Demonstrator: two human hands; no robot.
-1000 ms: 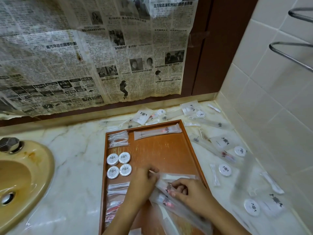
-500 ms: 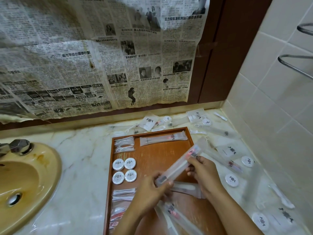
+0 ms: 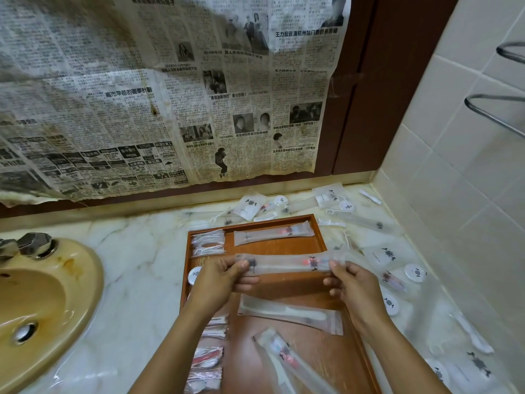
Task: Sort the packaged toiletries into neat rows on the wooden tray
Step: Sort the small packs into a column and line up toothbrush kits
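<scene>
Both hands hold one long frosted toothbrush packet [image 3: 287,264] level above the middle of the wooden tray [image 3: 284,245]: the left hand [image 3: 218,277] pinches its left end between thumb and curled fingers, the right hand [image 3: 352,282] pinches its right end the same way. The packet bears a small black ornamental emblem near each end and a red spot shows through the plastic beside the right one; no words on it can be read. A second like packet [image 3: 274,236] lies flat along the tray's far edge, with a bundle of floss-pick sachets [image 3: 208,243] in the far left corner. Nearer, a packaged comb [image 3: 289,312] lies crosswise on the tray and another toothbrush packet [image 3: 287,356] lies slanted below it. A round white tin [image 3: 194,275] peeps out beside the left hand. More sachets and round tins carrying the same black emblem are scattered over the marble counter [image 3: 136,265] right of and behind the tray. A yellowed newspaper [image 3: 170,95] printed in Chinese hangs on the wall behind; a yellowish basin [image 3: 42,302] sits to the left.
</scene>
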